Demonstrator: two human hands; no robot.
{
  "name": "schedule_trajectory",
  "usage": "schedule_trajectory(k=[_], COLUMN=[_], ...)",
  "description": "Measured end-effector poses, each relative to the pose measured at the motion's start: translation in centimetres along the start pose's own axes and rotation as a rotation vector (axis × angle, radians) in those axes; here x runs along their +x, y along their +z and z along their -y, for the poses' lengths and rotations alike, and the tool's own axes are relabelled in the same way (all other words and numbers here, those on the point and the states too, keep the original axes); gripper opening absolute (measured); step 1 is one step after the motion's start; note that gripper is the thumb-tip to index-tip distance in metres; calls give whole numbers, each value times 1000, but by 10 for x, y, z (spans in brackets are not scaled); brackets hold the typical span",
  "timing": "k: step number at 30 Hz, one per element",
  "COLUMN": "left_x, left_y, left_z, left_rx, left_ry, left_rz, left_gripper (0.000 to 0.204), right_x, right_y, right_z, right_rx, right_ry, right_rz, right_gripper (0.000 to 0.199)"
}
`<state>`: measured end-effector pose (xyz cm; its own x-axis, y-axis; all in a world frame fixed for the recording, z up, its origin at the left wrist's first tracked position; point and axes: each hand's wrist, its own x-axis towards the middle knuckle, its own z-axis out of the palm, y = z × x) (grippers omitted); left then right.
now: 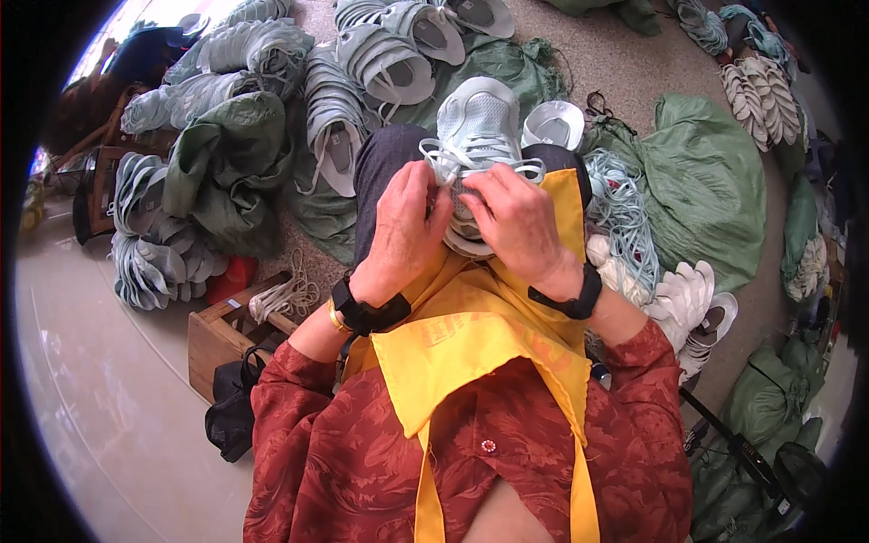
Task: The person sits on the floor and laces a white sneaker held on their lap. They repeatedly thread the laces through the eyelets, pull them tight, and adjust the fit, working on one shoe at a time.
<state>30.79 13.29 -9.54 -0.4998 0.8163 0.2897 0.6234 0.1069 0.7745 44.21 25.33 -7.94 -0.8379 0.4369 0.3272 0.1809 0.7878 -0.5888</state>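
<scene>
A pale grey-blue sneaker rests on my lap, its toe pointing away from me. A light shoelace runs across its front and loops out to both sides. My left hand is closed at the left of the shoe's opening, thumb and fingers pinching the lace. On the other side my right hand pinches the lace too, its fingertips close to the left ones over the tongue. The fingers partly hide the lace ends. Beneath the shoe spreads my yellow apron.
Stacked grey shoe uppers lie at the far left, with more uppers beyond my knees. A pile of pale blue laces sits right of me, beside a green sack. White shoe parts stand nearer. A wooden stool is at left.
</scene>
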Motion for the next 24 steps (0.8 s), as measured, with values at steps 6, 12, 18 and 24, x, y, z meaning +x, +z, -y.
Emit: schedule_trajectory(k=[6,12,18,24], left_x=[-1,-1,-2,3], left_y=[0,0,-1,-5], left_z=[3,-1,-1,-12], left_rx=[-12,-70,-50,-79], left_ry=[8,3,-62,-96], left_rz=[-3,-5,56,53], left_gripper=[14,14,15,16], right_x=[12,-20,-73,-68], right_y=[10,-32,-68,-66], right_z=[-1,13,18,-17], right_rx=[4,105,266,438], right_ry=[-33,107,369,526], right_rz=[20,95,196,128], right_gripper=[9,7,8,10])
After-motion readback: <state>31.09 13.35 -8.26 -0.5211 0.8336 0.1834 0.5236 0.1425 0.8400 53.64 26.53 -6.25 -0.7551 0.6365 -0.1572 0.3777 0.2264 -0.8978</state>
